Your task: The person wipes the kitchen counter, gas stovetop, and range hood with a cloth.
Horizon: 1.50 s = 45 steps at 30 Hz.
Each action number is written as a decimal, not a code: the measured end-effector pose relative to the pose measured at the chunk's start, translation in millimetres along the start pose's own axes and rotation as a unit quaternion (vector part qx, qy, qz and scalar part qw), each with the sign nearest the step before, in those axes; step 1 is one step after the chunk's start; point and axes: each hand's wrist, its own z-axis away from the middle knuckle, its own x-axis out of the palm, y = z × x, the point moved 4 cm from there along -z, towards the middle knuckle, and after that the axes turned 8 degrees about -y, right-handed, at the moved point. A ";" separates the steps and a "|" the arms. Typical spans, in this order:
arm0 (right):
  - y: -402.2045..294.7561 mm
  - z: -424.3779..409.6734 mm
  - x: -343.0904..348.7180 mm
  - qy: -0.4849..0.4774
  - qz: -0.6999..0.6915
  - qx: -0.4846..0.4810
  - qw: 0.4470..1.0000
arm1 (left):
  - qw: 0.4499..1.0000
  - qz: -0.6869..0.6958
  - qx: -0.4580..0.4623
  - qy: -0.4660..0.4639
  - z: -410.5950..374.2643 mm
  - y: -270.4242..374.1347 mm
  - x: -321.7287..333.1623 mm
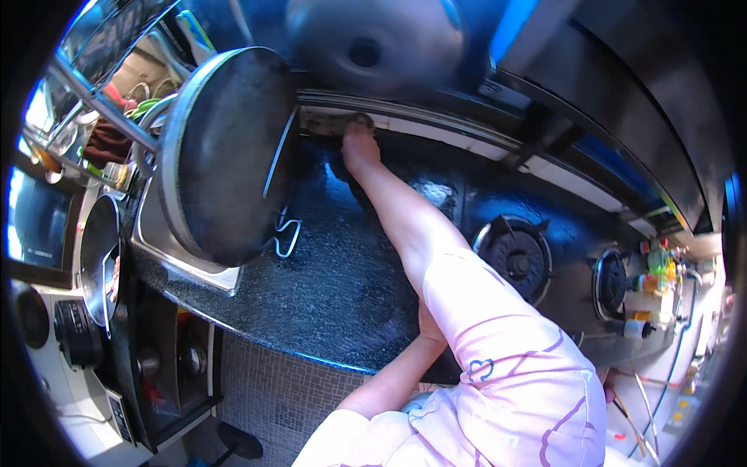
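Note:
My right hand (360, 147) reaches far across the black speckled stone countertop (327, 280) to the narrow ledge at the foot of the back wall. Its fingers are bent around a small dark item (365, 120), too indistinct to name, pressed against the ledge. Brownish stains mark the ledge (327, 124) just left of these fingers. My left hand (430, 324) is near the counter's front edge, mostly hidden beneath my right sleeve, so its fingers do not show. Wet-looking, shiny patches (435, 190) lie on the counter right of my right forearm.
A large dark round pan (227, 157) stands on edge over the steel sink (224, 280) at left, beside a bent wire piece (287, 239). Gas burners (518, 264) and bottles (653, 284) are at right. A blurred round metal thing (379, 35) hangs above; a range hood (630, 76) overhangs.

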 end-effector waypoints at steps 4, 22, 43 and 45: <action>20.7 26.4 -40.3 0.082 0.106 -0.094 0.986 | 0.990 -0.140 0.015 0.027 -6.0 -8.1 13.5; 29.6 39.6 -55.1 -0.145 0.186 -0.094 0.967 | 0.994 -0.107 0.017 0.034 -4.4 -5.4 13.0; 111.2 173.6 -117.3 -0.247 0.390 -0.145 0.875 | 0.986 -0.085 0.031 0.140 -0.9 -4.4 8.4; 107.3 206.0 -101.3 -0.239 0.346 -0.212 0.882 | 0.982 -0.034 0.045 0.181 0.0 -11.1 7.7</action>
